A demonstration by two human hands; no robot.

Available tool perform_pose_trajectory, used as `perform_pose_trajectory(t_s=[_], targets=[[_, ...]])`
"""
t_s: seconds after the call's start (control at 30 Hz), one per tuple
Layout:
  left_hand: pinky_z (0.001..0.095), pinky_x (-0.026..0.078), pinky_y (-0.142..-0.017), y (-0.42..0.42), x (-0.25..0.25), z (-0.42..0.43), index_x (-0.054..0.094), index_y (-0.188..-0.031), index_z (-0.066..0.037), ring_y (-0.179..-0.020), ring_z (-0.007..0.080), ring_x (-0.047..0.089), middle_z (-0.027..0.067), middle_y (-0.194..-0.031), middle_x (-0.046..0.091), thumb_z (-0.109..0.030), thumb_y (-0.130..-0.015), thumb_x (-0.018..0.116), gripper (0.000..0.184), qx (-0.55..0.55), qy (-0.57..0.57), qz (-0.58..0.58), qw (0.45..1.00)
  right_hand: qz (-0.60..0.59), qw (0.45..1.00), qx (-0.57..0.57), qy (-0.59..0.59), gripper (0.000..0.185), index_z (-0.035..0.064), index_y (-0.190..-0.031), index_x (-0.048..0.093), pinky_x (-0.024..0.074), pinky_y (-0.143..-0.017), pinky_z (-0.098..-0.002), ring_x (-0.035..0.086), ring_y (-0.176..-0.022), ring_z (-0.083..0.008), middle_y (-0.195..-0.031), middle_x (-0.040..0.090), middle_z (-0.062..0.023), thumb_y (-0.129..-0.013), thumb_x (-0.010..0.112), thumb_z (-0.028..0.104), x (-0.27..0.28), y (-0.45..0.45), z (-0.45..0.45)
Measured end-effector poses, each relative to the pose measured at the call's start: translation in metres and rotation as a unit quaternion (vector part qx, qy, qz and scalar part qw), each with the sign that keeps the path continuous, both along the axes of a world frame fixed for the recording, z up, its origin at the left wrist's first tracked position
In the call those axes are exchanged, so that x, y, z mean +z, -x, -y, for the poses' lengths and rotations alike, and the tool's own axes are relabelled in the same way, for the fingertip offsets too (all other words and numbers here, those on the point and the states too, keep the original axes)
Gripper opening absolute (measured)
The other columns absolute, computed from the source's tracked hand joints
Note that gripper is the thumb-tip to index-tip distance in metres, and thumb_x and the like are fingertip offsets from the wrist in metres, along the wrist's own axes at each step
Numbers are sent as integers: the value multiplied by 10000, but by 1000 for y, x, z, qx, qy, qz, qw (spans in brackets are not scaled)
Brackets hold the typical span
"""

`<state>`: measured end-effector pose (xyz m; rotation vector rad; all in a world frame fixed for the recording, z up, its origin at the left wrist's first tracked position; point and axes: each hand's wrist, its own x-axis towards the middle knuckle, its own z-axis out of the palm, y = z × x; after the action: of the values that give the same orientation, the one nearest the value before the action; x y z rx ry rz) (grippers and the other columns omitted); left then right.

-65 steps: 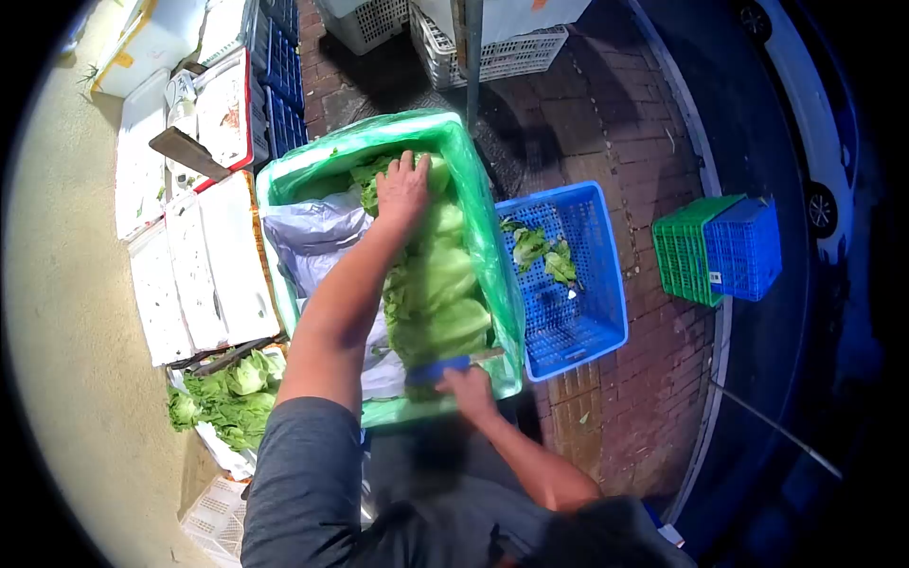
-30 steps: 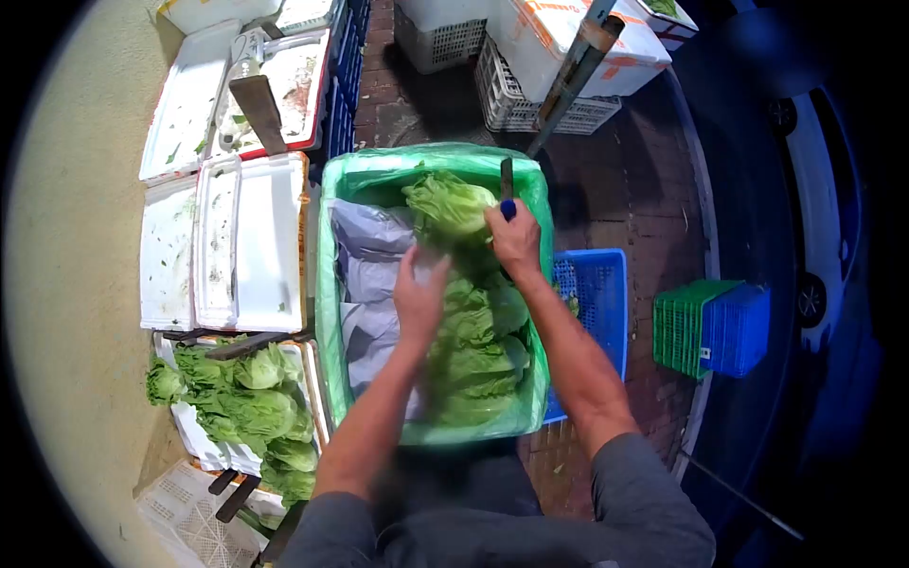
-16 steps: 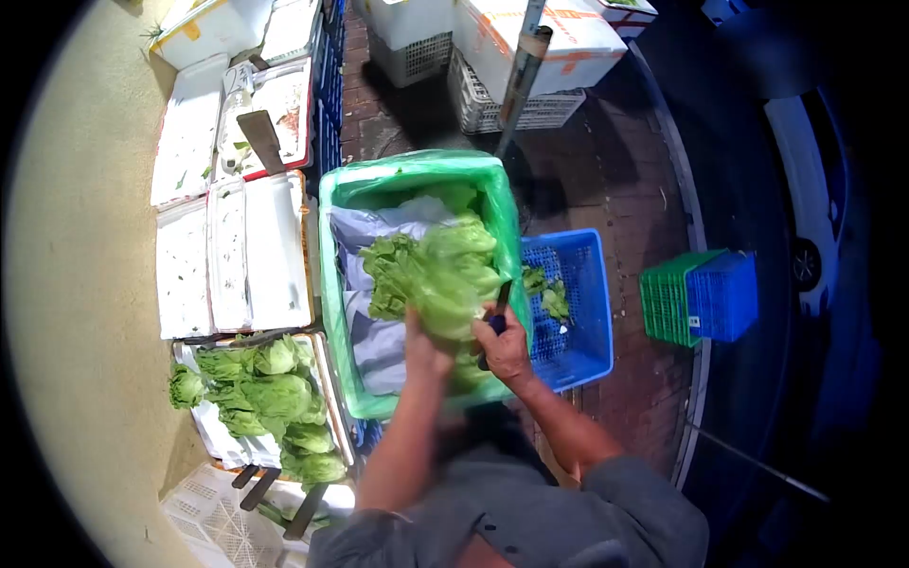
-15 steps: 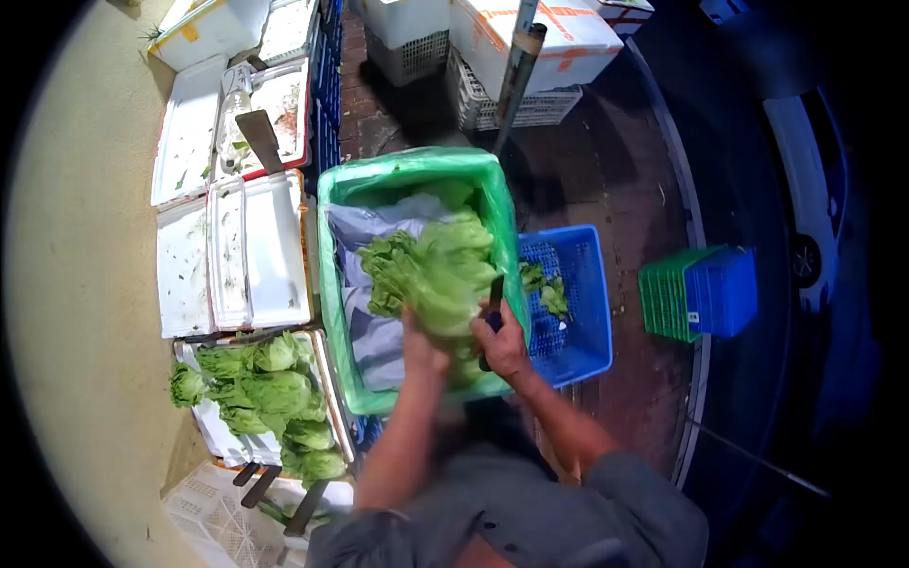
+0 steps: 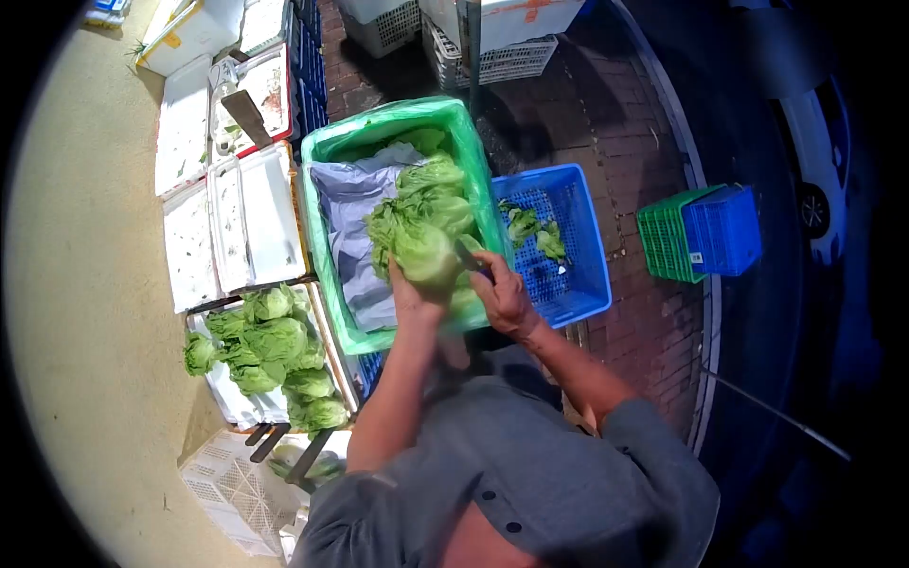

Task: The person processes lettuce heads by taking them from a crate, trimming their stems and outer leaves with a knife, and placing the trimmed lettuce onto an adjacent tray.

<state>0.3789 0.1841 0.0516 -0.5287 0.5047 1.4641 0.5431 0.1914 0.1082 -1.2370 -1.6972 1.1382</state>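
My left hand (image 5: 414,295) cups the base of a green lettuce head (image 5: 421,254) from below, with its leafy end facing away from me. My right hand (image 5: 507,298) is closed around a knife (image 5: 466,256), whose dark blade points to the lettuce's right side; I cannot tell whether it touches. Both hands are over the near part of a crate lined with green plastic (image 5: 312,218). Inside it, grey-purple paper (image 5: 355,204) lies to the left, and more lettuce (image 5: 440,180) lies along the right side.
A blue basket (image 5: 595,256) with loose leaves stands right of the lined crate. Several lettuces (image 5: 279,346) are piled on a white foam box at left. Foam lids (image 5: 270,218) and wooden-looking slats (image 5: 246,115) lie beyond. Green (image 5: 663,237) and blue baskets (image 5: 727,232) sit near the kerb.
The knife blade has swung from pointing upward to pointing left at the lettuce. The lettuce has turned slightly in my left hand. The whole view has shifted, with the crates now higher in it.
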Motion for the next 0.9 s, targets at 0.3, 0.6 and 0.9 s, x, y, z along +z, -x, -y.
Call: perform_pose_trajectory(t_s=[0.3,0.6,0.9], targets=[[474,445,-1010,-26,28,9,522,-1335,-120,-1157,304,553,105,-1279,582,-611,-923,488,642,-27,64,-56,996,37,998,39,-46,602,-48,-1410,377,526,-687,-438,670,-815,-411,-954,652,-257,-913,630,177,-3,5,22],[489,458,-1016,-28,5,12,537,-1334,-119,-1157,335,565,121,-1291,590,-628,-922,486,657,-16,50,-19,998,3,999,40,0,620,-31,-1429,364,522,-723,-447,664,-855,-430,-1016,646,-278,-921,625,212,-6,1,23],[498,447,-1041,-34,0,10,533,-1345,-110,-1173,346,561,129,-1308,584,-600,-933,497,641,-1,49,-14,999,14,999,32,-21,563,-28,-1401,421,520,-709,-440,666,-831,-418,-969,648,-273,-931,615,213,-14,-6,18]])
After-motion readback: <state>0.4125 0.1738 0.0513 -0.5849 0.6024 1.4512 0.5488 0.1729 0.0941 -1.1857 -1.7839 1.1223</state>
